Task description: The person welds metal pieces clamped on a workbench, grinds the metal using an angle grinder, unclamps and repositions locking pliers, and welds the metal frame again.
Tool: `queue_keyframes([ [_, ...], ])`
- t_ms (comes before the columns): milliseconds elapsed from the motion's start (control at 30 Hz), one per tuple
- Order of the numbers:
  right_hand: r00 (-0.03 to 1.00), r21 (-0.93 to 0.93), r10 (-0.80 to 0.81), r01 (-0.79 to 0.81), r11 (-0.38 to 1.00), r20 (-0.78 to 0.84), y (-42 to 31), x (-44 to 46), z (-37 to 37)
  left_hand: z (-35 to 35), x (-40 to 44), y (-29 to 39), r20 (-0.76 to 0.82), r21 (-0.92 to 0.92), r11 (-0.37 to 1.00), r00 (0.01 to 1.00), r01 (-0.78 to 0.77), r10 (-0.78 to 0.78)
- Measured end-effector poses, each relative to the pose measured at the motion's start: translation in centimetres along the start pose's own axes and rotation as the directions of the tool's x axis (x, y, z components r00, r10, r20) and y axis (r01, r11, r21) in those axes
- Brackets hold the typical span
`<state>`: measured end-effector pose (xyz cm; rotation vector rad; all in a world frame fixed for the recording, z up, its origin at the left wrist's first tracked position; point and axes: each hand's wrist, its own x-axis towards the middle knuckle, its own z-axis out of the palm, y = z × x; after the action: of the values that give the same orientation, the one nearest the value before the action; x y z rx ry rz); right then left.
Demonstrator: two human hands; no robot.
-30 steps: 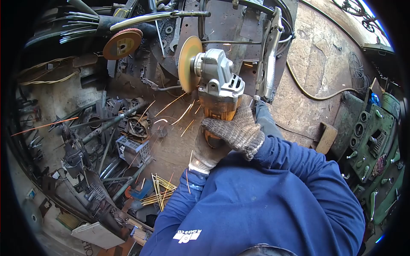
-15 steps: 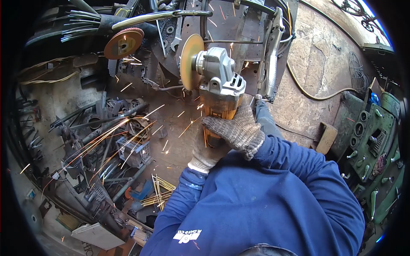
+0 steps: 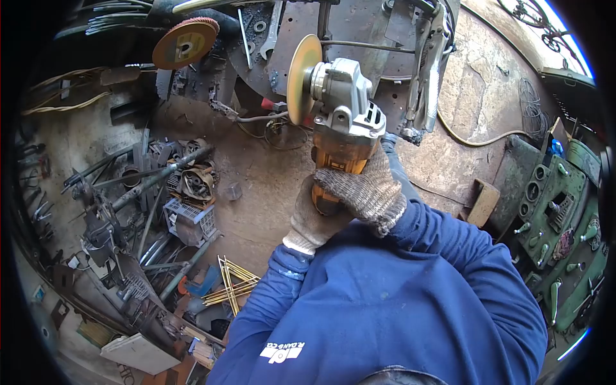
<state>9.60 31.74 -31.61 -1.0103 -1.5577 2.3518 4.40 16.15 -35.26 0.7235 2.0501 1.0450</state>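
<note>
An angle grinder [image 3: 343, 125] with a silver head and orange body stands nearly upright before my chest. Its yellowish disc [image 3: 304, 79] faces left, near the edge of the steel workbench [image 3: 289, 25]. My right hand [image 3: 369, 194], in a grey knit glove, is wrapped round the orange body. Lower down, my left hand [image 3: 314, 221], gloved too, closes about the rear end of the grinder; part of its fingers is hidden. On the bench lie a spare flap disc [image 3: 186, 46], a wrench [image 3: 273, 32] and a clamp-like metal tool [image 3: 427, 74].
Scrap metal and pipes [image 3: 147, 186] crowd the floor at left, beside a grey plastic crate [image 3: 190, 220] and thin brass-coloured rods [image 3: 232, 287]. A green machine [image 3: 558, 205] with levers stands at right. A hose [image 3: 475, 144] crosses the floor at upper right.
Sparks flew across the view before; none show now. The grinder sits slightly higher and to the right in view, still in both hands. The bench has shifted upward in view.
</note>
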Motion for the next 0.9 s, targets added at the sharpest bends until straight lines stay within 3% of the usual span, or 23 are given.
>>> queue_keyframes([
  [133, 1.000, 0.057, -0.012, 0.012, 0.998, -0.002, -0.5, 0.2, 0.2, -0.2, 0.4, 0.6, 0.023, -0.055, 0.998, 0.999, 0.034, -0.033],
  [200, 0.997, 0.072, 0.069, -0.070, 0.995, 0.021, -0.7, 0.4, 0.2, -0.1, 0.6, -0.1, 0.012, -0.073, 0.997, 1.000, 0.017, -0.016],
  [333, 0.998, 0.081, 0.065, -0.067, 0.994, 0.025, -0.2, 0.6, 0.2, -0.5, 0.9, 0.7, 0.009, 0.006, 1.000, 1.000, -0.027, 0.027],
  [400, 1.000, 0.041, -0.008, 0.009, 0.999, -0.028, -0.3, 0.6, 0.3, -0.5, 0.9, 0.9, 0.006, -0.026, 1.000, 1.000, -0.005, 0.006],
  [500, 1.000, -0.008, 0.020, -0.020, 1.000, -0.023, -0.2, 0.8, 0.2, -0.7, 1.2, 1.0, 0.052, 0.004, 1.000, 0.999, -0.013, 0.013],
  [633, 0.999, 0.039, -0.023, 0.025, 0.999, -0.030, 0.3, 0.9, 0.2, -1.2, 1.5, 2.1, 0.087, 0.019, 1.000, 0.996, -0.001, 0.000],
  [733, 1.000, 0.072, 0.017, -0.017, 0.997, -0.001, -0.2, 1.0, 0.1, -0.7, 1.6, 1.4, 0.059, -0.065, 0.997, 0.997, -0.040, 0.044],
  [833, 0.998, 0.024, -0.054, 0.055, 0.998, -0.036, -0.3, 1.0, 0.3, -0.9, 1.4, 2.5, -0.027, -0.091, 0.990, 0.994, -0.109, 0.107],
  [900, 0.999, -0.016, -0.037, 0.036, 0.999, -0.035, -0.3, 1.1, 0.3, -0.8, 1.0, 2.3, -0.031, 0.077, 0.992, 0.994, -0.102, 0.104],
])
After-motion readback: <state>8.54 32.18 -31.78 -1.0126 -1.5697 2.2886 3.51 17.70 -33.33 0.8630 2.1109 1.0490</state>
